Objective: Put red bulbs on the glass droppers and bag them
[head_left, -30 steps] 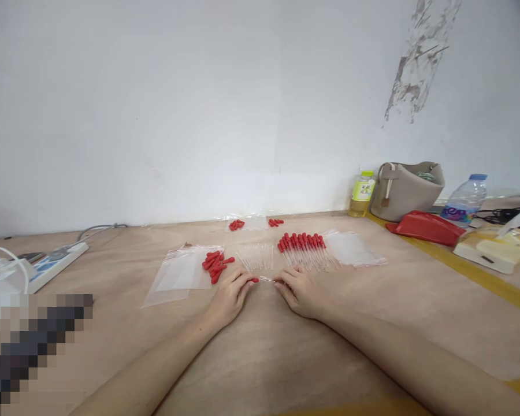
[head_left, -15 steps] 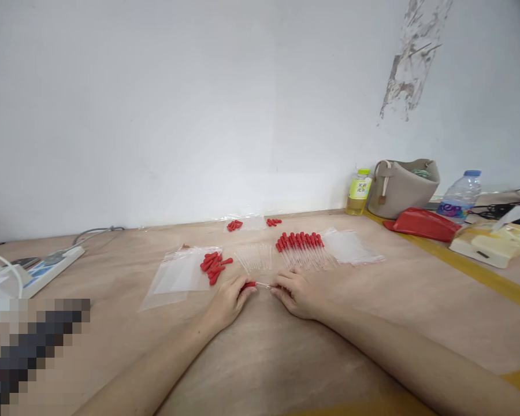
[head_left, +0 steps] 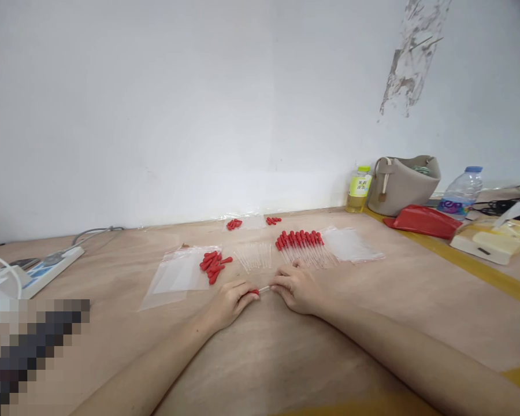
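My left hand (head_left: 234,299) pinches a red rubber dropper bulb (head_left: 254,292), most of it hidden by the fingers. My right hand (head_left: 295,288) has its fingertips closed on a thin glass dropper tube (head_left: 264,289), whose other end meets the bulb. Beyond my hands lies a row of loose glass tubes (head_left: 255,256). To their right, assembled droppers with red bulbs (head_left: 301,240) are lined up side by side. A pile of loose red bulbs (head_left: 214,266) rests left of the tubes, partly on a clear plastic bag (head_left: 173,276).
Small groups of red bulbs (head_left: 234,224) lie near the wall. Another plastic bag (head_left: 351,245) is right of the droppers. Farther right stand a tea bottle (head_left: 359,190), a grey bag (head_left: 403,188), a red pouch (head_left: 422,222), a water bottle (head_left: 461,193) and tissues (head_left: 494,240). A power strip (head_left: 54,270) sits left.
The bulb and tube have tilted, with the bulb end now lower and nearer me. My left hand has shifted slightly right and down; both hands keep their pinch.
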